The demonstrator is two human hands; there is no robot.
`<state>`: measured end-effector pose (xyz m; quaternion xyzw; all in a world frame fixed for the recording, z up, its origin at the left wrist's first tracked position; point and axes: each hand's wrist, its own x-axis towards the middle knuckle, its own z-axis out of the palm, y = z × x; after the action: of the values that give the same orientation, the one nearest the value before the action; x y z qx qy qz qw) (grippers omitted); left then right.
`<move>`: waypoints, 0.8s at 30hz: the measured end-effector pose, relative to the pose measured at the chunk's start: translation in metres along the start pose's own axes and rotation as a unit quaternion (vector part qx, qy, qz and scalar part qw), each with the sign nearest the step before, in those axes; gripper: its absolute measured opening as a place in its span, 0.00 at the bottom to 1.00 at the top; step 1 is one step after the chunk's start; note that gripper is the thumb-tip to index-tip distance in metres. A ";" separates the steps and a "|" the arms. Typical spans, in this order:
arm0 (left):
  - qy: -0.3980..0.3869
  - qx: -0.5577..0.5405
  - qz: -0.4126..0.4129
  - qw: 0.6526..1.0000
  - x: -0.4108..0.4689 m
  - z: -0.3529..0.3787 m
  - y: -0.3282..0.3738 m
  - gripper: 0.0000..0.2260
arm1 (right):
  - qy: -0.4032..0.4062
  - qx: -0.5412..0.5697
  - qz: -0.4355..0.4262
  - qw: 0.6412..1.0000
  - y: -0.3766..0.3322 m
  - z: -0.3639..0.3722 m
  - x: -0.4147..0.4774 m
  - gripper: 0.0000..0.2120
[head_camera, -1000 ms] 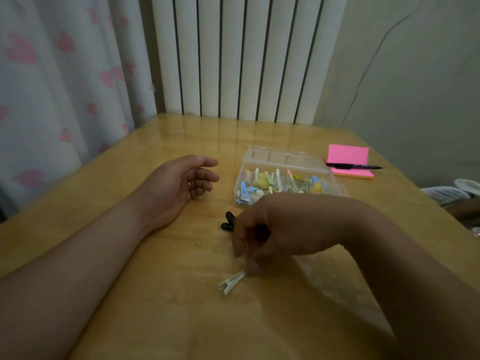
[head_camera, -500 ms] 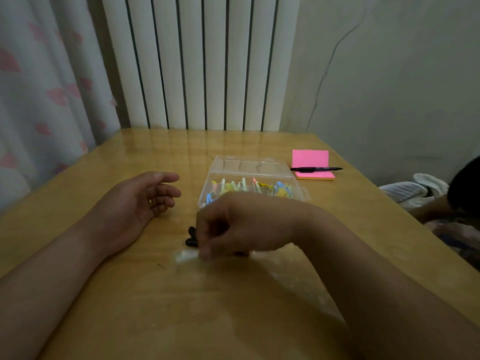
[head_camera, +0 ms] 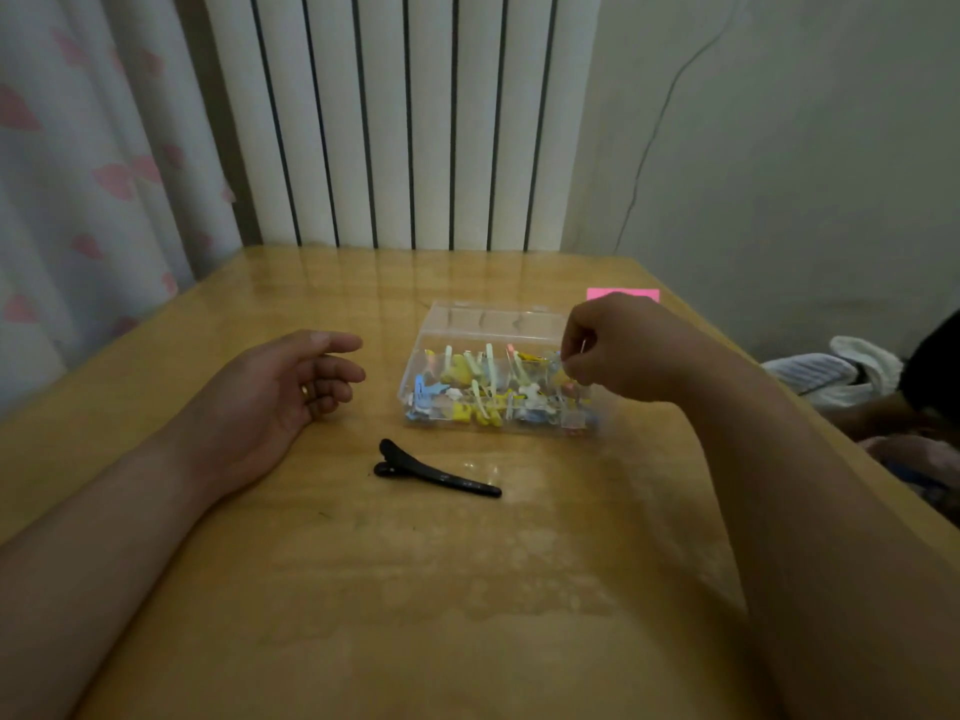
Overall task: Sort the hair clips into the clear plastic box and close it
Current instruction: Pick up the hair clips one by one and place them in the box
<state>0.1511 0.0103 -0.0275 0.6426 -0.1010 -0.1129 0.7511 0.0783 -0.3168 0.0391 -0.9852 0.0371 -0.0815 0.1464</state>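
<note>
The clear plastic box stands open on the wooden table, its lid folded back. Several coloured hair clips lie inside. My right hand hovers over the box's right end with curled fingers, pinching a small pale hair clip that is mostly hidden by the fingers. A long black hair clip lies on the table in front of the box. My left hand rests on the table left of the box, fingers relaxed, holding nothing.
A pink sticky-note pad peeks out behind my right hand. A white radiator and a heart-print curtain stand behind the table. White and dark fabric lies past the table's right edge.
My right hand picked the pale clip up off the table and carried it up and right over the box. The black clip is now uncovered. My left hand stayed put.
</note>
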 end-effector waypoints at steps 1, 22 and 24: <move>0.000 0.000 0.000 1.000 -0.001 0.001 0.000 0.16 | -0.005 -0.013 0.002 1.000 -0.001 0.001 0.000 0.05; -0.001 0.008 -0.003 1.000 -0.003 0.001 0.003 0.16 | -0.019 0.071 -0.173 0.982 -0.065 0.015 -0.024 0.03; 0.000 0.006 -0.003 1.000 -0.003 0.001 0.003 0.16 | -0.053 0.041 -0.193 0.979 -0.078 0.023 -0.030 0.04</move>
<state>0.1479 0.0102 -0.0248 0.6475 -0.0999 -0.1150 0.7466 0.0563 -0.2330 0.0356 -0.9698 -0.1648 -0.0574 0.1704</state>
